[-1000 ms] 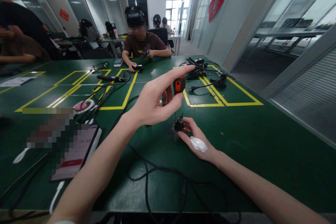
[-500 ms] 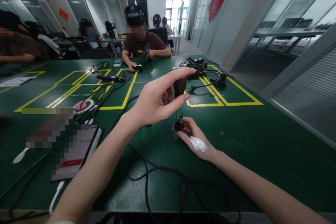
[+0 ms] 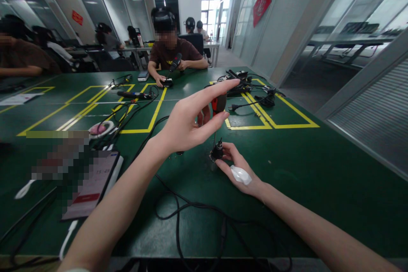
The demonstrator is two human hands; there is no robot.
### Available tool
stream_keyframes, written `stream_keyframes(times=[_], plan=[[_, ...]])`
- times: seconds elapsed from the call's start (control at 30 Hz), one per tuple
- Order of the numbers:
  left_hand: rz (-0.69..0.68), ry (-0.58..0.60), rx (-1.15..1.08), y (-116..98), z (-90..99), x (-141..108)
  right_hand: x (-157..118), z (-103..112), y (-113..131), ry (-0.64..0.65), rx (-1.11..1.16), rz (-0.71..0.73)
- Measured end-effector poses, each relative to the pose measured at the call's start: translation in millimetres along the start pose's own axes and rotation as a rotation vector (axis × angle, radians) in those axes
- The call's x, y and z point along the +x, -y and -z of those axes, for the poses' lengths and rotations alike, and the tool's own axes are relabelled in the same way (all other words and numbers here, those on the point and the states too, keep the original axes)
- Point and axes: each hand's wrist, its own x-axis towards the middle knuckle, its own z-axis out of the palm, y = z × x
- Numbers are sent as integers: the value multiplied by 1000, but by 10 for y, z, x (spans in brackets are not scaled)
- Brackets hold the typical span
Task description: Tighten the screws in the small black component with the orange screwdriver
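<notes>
My left hand [image 3: 191,121] is around the black and red handle of a screwdriver [image 3: 219,104]. Its thumb and index finger are stretched to the right, the thumb near the handle's lower end, and the other fingers curl behind it. From the handle a thin shaft runs down to a small black and metal part [image 3: 217,151] on the table. Low on the right, my right hand [image 3: 237,165] pinches that part between thumb and fingers. A white patch lies on the back of this hand near the thumb. Where the screwdriver's tip meets the part is too small to tell.
Black cables [image 3: 197,206] loop across the green table [image 3: 318,170] near me. A phone [image 3: 95,182] lies at left beside a roll of tape [image 3: 102,128]. Tools and cords [image 3: 237,80] are heaped behind my left hand. Across the table, a person [image 3: 178,53] holds a power tool.
The screwdriver handle has turned and now shows its red side. My left index finger is slightly higher and the thumb has shifted a little. My right hand and the part stay in place.
</notes>
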Motion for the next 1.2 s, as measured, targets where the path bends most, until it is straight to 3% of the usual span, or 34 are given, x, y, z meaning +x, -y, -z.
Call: stream_keyframes(times=[0.17,0.5,0.73,0.97,1.2], plan=[[-12,29,-13,6,14,-4,3,2,10,7,5,-9],[-9,-45,-8,-4,-15,5,2,-2,-7,3,3,-12],[-3,31,-51,-13,-5,-4,-1,-2,-8,8,-1,-18],[4,-5,-10,39,-23,-22,1,-4,-12,5,-3,-22],[49,74,-53,-5,-10,-28,-2,5,2,6,0,-25]])
